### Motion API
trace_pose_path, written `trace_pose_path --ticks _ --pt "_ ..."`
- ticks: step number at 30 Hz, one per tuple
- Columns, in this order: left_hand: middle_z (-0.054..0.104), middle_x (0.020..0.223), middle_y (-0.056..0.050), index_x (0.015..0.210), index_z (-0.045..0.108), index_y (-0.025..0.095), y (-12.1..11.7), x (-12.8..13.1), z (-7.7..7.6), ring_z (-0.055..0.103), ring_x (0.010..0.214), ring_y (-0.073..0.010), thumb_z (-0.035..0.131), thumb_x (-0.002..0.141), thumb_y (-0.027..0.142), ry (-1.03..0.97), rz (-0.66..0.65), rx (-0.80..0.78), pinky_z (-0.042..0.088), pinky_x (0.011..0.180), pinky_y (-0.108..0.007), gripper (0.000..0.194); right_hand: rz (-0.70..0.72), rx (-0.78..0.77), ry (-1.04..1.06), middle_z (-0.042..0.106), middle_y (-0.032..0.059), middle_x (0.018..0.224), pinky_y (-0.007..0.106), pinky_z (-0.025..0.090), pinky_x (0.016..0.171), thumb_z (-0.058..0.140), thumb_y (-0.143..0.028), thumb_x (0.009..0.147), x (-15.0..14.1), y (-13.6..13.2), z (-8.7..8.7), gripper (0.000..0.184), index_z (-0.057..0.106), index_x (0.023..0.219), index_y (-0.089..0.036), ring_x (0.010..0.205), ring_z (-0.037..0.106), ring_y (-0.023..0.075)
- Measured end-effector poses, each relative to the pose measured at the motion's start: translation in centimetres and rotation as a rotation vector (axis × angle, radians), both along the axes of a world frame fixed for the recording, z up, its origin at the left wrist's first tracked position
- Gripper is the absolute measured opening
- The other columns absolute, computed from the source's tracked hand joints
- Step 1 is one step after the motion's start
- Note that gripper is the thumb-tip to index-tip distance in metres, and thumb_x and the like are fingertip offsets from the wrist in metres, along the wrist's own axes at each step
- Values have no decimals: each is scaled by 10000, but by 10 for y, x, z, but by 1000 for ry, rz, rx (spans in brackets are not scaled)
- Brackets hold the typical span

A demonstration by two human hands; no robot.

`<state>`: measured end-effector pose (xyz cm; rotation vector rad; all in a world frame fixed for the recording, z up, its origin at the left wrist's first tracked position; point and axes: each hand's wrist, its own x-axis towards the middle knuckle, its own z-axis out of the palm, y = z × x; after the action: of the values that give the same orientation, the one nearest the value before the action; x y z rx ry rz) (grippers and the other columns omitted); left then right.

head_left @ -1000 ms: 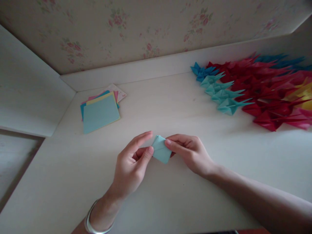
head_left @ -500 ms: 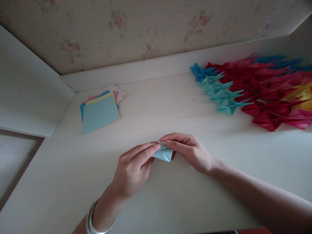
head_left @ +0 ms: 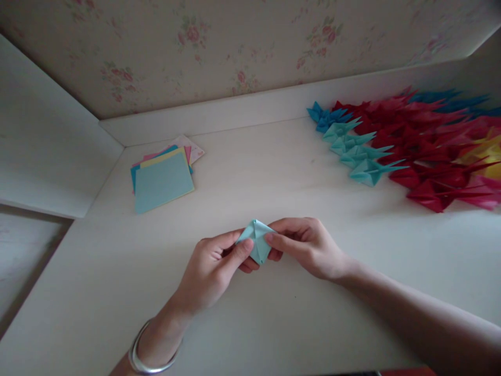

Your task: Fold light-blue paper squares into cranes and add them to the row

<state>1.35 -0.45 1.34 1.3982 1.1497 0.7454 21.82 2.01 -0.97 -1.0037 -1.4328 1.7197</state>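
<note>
A small light-teal piece of origami paper (head_left: 258, 243), folded to a diamond with a crease down its middle, is held above the table between both hands. My left hand (head_left: 217, 263) pinches its left side, thumb on the face and fingers behind. On the opposite side, my right hand (head_left: 303, 245) grips the right corner between thumb and fingers. The fingertips behind the paper are partly hidden. A silver bangle (head_left: 135, 355) circles my left wrist.
A stack of square paper sheets (head_left: 164, 183), light teal on top, lies at the back left of the white table (head_left: 250, 324). Folded paper cranes stand in rows at the right: teal ones (head_left: 366, 169) beside many red ones (head_left: 434, 193). A floral-papered wall rises behind.
The paper was folded narrower half a second ago and now shows a flat diamond face with a centre crease. My left fingers have shifted from its top edge to behind it, thumb in front.
</note>
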Motion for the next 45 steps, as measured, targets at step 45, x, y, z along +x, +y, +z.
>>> trace_pose_path --ticks 45 --pt "779 628 31 813 783 244 -3 7 -18 732 519 -93 828 745 293 -565 357 -62 555 449 -71 95 17 -280 454 766 25 858 200 573 663 799 -174 726 0 0 -6 165 785 888 -202 733 717 119"
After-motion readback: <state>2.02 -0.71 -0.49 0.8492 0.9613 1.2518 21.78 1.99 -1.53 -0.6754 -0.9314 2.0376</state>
